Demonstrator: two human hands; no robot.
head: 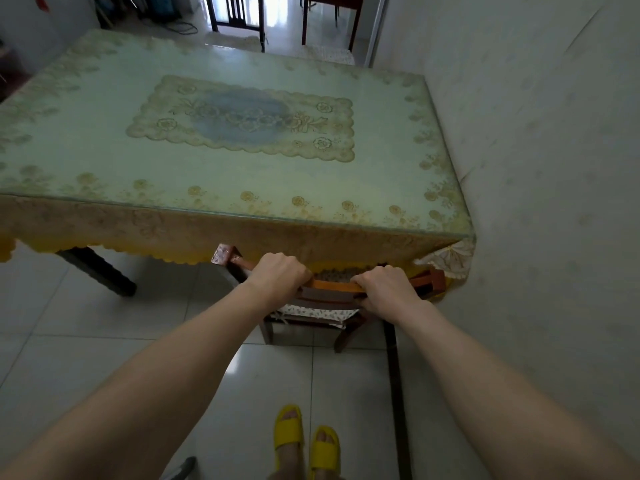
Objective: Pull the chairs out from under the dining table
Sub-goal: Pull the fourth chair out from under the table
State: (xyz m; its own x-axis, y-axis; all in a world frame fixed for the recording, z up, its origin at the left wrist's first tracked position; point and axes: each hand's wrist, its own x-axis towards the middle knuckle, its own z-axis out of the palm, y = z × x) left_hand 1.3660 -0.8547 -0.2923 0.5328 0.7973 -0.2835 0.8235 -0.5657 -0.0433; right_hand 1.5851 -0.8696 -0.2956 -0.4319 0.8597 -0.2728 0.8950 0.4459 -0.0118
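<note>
The chair [332, 296] sits part-way under the dining table's [242, 216] near edge, by its right corner. The wall [536, 202] crowds its right side; tiled floor [86, 341] lies open left and behind, up to 2 yellow slippers [306, 441].

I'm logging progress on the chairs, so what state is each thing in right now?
Left hand: closed on the near chair's top rail.
Right hand: closed on the same rail.
Near chair: seat partly under the table, backrest at the cloth's edge.
Dining table: covered with a cloth, nothing standing on it.
Far chairs: upright beyond the table's far edge.
Yellow slippers: worn, on the floor tiles.
</note>
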